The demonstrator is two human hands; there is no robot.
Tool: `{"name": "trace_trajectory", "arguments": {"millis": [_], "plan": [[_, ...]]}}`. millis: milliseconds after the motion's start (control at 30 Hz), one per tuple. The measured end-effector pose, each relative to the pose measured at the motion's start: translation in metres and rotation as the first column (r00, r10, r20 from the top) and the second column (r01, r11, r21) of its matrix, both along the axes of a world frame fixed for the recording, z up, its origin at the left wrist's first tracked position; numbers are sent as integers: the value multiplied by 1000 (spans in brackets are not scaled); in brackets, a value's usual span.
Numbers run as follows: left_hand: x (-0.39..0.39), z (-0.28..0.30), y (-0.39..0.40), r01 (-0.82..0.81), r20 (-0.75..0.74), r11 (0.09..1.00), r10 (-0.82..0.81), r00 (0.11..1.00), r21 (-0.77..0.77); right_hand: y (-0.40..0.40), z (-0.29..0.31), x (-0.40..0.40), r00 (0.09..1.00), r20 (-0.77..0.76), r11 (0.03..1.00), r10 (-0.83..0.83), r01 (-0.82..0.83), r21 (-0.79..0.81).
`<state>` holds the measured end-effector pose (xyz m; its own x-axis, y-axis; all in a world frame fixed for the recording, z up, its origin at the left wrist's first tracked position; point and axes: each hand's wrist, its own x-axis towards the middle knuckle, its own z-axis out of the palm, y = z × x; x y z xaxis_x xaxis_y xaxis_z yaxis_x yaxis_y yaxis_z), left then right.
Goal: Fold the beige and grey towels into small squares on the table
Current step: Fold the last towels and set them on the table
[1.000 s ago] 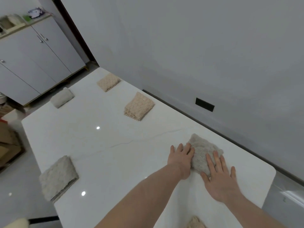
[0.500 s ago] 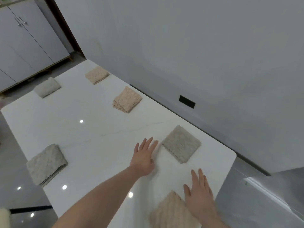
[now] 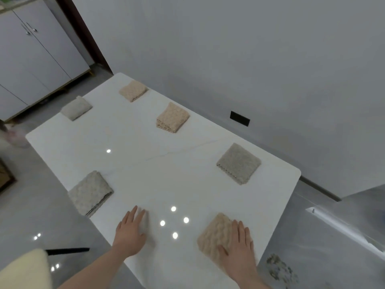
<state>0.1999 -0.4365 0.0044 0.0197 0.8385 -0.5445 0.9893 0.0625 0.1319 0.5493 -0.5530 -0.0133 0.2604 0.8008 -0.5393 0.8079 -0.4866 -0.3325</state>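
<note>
Right hand (image 3: 239, 245) lies flat, fingers straight, pressing on the near beige towel (image 3: 215, 236) at the near right of the table (image 3: 187, 190). Left hand (image 3: 130, 230) rests open on the bare tabletop, holding nothing. This looks like the final pat-down: best to press evenly and square the edges without dragging the layers. Further out, a grey towel (image 3: 239, 162), another grey towel (image 3: 90, 192) at the left edge, and three more folded squares at the far end.
</note>
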Motion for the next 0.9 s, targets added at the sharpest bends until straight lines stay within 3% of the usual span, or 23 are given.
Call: {"name": "trace_trajectory", "arguments": {"millis": [200, 333, 467, 900], "plan": [[-82, 2, 65, -50, -42, 990, 55, 998, 129, 12, 2, -26, 990, 94, 992, -108, 114, -59], [-131, 0, 106, -97, -106, 995, 100, 989, 30, 13, 5, -51, 950, 125, 953, -284, 295, -71], [-151, 0, 122, -27, -120, 995, 15, 993, -100, 4, 7, -95, 878, 121, 878, -463, 474, -74], [-160, 28, 103, 108, 54, 983, -101, 993, -150, -8, 6, -126, 937, -13, 930, -348, 343, -129]]}}
